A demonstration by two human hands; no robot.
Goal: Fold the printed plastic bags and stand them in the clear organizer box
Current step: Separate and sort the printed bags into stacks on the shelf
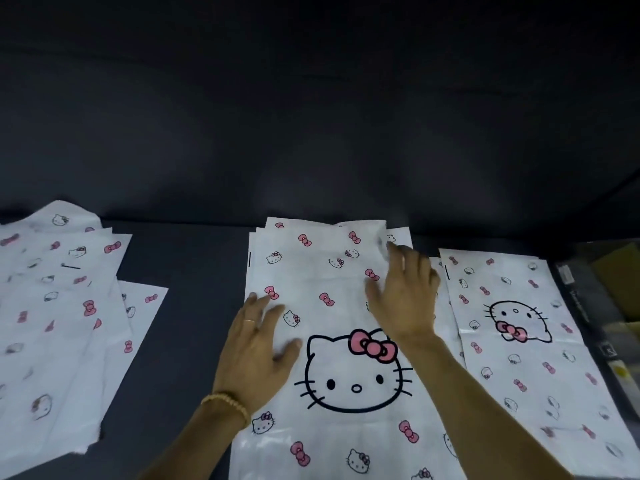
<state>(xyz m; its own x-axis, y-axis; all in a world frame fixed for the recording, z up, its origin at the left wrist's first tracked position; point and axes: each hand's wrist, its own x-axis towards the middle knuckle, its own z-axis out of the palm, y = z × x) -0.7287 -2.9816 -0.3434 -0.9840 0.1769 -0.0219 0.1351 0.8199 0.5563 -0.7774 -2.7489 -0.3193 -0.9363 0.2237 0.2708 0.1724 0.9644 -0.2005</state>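
The centre cat-print bag (332,306) is pressed flat by the left hand (258,355) and right hand (403,292), fingers spread, seemingly smoothed for folding.

- I see the middle bag (346,341) lying flat and unfolded, white with pink bows and a big cat face.
- Left pile (59,306) is loosely fanned.
- Right bag (519,341) lies flat, tilted.

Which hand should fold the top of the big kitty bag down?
Probably the right hand: it reaches near the middle bag's far edge. The left hand lies flat lower down, steadying it.
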